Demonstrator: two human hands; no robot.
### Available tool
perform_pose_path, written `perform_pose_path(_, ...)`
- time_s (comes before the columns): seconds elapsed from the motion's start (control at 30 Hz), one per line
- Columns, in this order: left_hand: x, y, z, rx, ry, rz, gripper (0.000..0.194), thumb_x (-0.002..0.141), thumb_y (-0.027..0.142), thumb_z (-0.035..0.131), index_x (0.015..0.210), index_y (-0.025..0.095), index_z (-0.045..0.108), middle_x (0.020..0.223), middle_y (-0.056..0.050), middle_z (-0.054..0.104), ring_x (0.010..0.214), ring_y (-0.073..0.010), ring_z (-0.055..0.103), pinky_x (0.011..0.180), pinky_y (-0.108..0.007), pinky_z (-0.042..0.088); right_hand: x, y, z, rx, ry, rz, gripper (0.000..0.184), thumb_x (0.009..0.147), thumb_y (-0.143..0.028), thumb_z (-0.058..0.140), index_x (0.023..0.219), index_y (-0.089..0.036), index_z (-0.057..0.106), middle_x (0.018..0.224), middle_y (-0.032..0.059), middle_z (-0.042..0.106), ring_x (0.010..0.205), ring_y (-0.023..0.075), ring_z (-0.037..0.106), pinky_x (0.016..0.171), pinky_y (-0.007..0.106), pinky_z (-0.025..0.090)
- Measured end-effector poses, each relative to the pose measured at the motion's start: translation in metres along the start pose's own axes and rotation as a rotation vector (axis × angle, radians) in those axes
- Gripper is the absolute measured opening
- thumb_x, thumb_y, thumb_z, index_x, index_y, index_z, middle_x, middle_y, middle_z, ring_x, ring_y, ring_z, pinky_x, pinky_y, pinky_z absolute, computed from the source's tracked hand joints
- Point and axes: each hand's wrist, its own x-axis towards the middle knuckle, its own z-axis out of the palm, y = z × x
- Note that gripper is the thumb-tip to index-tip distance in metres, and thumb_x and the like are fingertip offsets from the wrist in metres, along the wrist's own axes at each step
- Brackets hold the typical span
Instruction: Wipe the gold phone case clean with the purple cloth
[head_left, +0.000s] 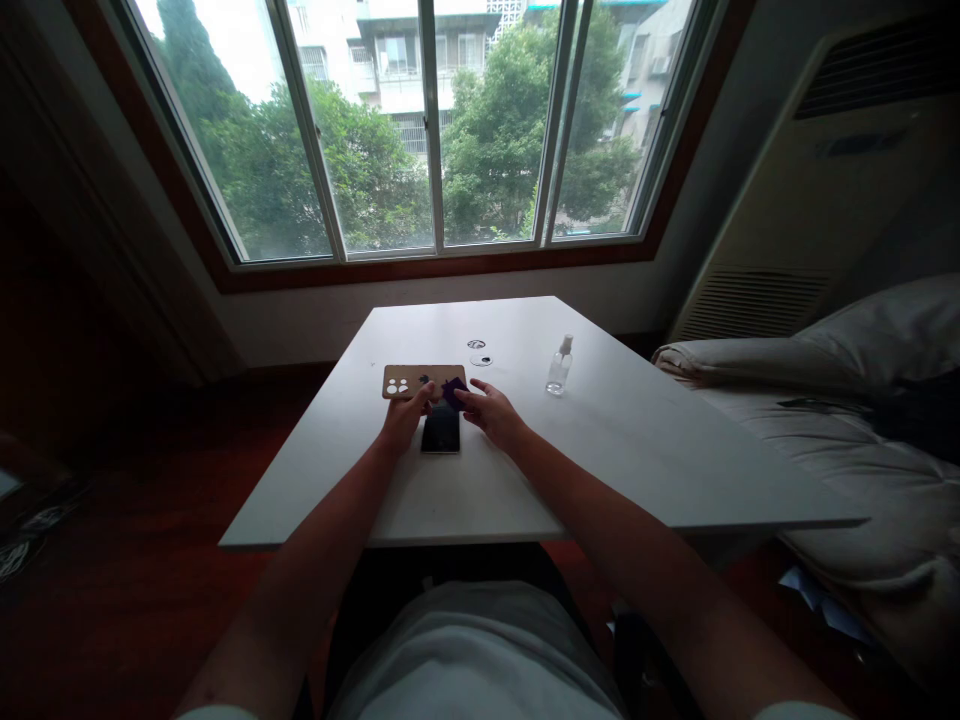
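A dark phone (441,432) lies flat on the white table (600,440) in front of me. My left hand (405,412) rests at the phone's upper left corner, fingers curled against its edge. My right hand (489,408) is at the phone's upper right, fingers pinched on a small purple cloth (453,390). Just behind both hands lies a brown cardboard packet (411,380) with white shapes on it.
A small clear spray bottle (559,364) stands to the right of my hands. Two small round stickers or films (480,352) lie behind the packet. A bed with a pillow (862,400) adjoins the table's right side. A window (427,130) and air conditioner (825,180) are behind.
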Motion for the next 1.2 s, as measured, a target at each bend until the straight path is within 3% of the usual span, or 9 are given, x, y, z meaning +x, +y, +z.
perform_pose_path(0.3, 0.002, 0.001, -0.001, -0.044, 0.038, -0.019, 0.045, 0.079, 0.052, 0.082, 0.104, 0.016, 0.069, 0.093, -0.008, 0.071, 0.073, -0.0152, 0.062, 0.069, -0.03, 0.052, 0.0, -0.001, -0.001, 0.001, -0.034, 0.023, 0.067, 0.077, -0.027, 0.089, 0.134, -0.014, 0.056, 0.097, 0.0122, 0.077, 0.079, 0.0189, 0.074, 0.065, 0.025, 0.062)
perform_pose_path(0.53, 0.003, 0.004, 0.0, -0.066, 0.088, -0.038, 0.043, 0.077, 0.051, 0.082, 0.095, 0.014, 0.068, 0.082, -0.006, 0.068, 0.068, -0.0143, 0.059, 0.067, -0.03, 0.052, 0.003, 0.002, -0.007, -0.073, 0.022, -0.038, 0.052, 0.075, -0.037, 0.09, 0.115, -0.018, 0.064, 0.099, 0.0098, 0.077, 0.082, 0.0177, 0.072, 0.066, 0.026, 0.058)
perform_pose_path(0.73, 0.006, 0.001, -0.003, -0.086, 0.113, -0.058, 0.042, 0.077, 0.05, 0.082, 0.093, 0.014, 0.068, 0.081, -0.006, 0.067, 0.069, -0.0141, 0.059, 0.067, -0.029, 0.051, 0.004, 0.001, -0.011, -0.139, 0.02, -0.125, 0.041, 0.076, -0.047, 0.086, 0.1, -0.02, 0.067, 0.103, 0.008, 0.077, 0.093, 0.0198, 0.073, 0.076, 0.029, 0.057)
perform_pose_path(1.07, 0.007, -0.004, -0.005, -0.103, 0.136, -0.074, 0.041, 0.076, 0.051, 0.081, 0.092, 0.014, 0.07, 0.081, -0.006, 0.069, 0.072, -0.0153, 0.062, 0.068, -0.029, 0.052, 0.007, -0.003, -0.009, 0.045, 0.026, -0.134, 0.025, 0.09, -0.042, 0.073, 0.1, -0.023, 0.06, 0.109, 0.0073, 0.076, 0.099, 0.0224, 0.074, 0.077, 0.036, 0.065)
perform_pose_path(1.2, 0.009, -0.005, -0.006, -0.114, 0.147, -0.085, 0.041, 0.075, 0.051, 0.082, 0.091, 0.014, 0.071, 0.081, -0.007, 0.068, 0.072, -0.0158, 0.062, 0.066, -0.028, 0.051, 0.007, -0.005, -0.009, 0.044, 0.081, -0.143, 0.023, 0.089, -0.042, 0.071, 0.1, -0.024, 0.061, 0.112, 0.0063, 0.074, 0.099, 0.0213, 0.072, 0.078, 0.036, 0.064)
